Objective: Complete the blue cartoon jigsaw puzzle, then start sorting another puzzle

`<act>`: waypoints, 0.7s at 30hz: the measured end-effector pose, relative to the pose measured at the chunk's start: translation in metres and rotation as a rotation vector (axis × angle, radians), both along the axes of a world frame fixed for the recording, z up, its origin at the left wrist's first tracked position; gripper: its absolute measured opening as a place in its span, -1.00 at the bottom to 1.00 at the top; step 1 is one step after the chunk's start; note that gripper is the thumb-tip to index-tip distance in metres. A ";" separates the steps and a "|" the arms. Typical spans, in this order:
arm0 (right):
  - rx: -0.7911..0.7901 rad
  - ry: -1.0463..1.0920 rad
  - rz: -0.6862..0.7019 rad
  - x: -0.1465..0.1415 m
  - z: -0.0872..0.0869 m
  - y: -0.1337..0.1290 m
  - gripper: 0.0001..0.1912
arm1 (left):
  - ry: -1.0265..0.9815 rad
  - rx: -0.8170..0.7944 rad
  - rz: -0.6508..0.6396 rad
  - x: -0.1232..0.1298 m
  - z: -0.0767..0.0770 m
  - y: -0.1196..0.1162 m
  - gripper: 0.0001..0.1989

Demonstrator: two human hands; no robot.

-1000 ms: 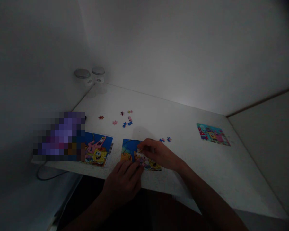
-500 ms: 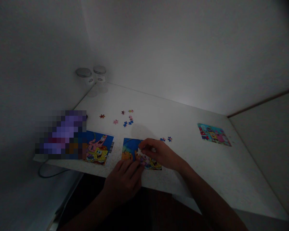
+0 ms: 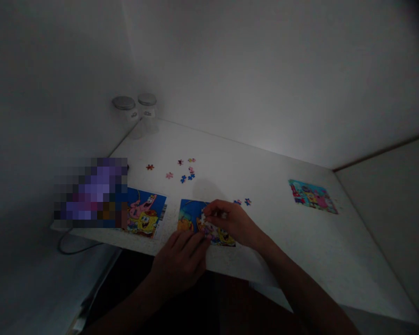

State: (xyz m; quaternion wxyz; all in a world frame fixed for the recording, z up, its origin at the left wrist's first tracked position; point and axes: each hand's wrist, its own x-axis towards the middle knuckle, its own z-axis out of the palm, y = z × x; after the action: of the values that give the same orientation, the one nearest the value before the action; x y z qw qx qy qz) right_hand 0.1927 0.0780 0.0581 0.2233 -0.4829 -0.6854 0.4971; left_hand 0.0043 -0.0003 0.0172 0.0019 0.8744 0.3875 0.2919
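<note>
A partly assembled cartoon jigsaw puzzle [image 3: 190,218] lies at the table's front edge, with a pale gap near its middle. My right hand [image 3: 230,223] curls over it, fingertips pinching what looks like a small jigsaw piece [image 3: 204,222] at the gap. My left hand [image 3: 179,258] rests just below, its fingertips touching the puzzle's lower edge and holding nothing I can see. Two blue loose pieces [image 3: 242,202] lie just beyond my right hand. A scatter of several more pieces [image 3: 185,172] lies farther back.
A printed cartoon picture [image 3: 145,213] lies to the left, partly hidden by a pixelated blur [image 3: 91,190]. A small finished puzzle [image 3: 312,196] lies at right. Two lidded glass jars [image 3: 136,111] stand in the back corner. A dark cable [image 3: 77,249] hangs below the table's left edge.
My hands stay over the puzzle, with my right fingertips shifted slightly at the pale gap. The whole scene sits slightly differently in view as the camera moves.
</note>
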 end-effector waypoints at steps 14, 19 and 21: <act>0.033 -0.080 0.041 -0.004 -0.009 0.000 -0.87 | -0.010 0.008 0.000 0.000 -0.002 -0.001 -0.74; 0.127 -0.126 0.100 -0.004 -0.011 0.001 -0.86 | 0.007 0.010 0.003 -0.001 -0.003 -0.001 -0.75; 0.166 -0.132 0.118 -0.005 -0.011 0.001 -0.86 | 0.005 0.007 0.003 -0.001 -0.002 -0.001 -0.75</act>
State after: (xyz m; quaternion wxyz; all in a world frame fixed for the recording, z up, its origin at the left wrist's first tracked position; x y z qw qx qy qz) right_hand 0.1879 0.0793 0.0471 0.1872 -0.4534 -0.7647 0.4180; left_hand 0.0036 -0.0015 0.0149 -0.0025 0.8745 0.3879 0.2910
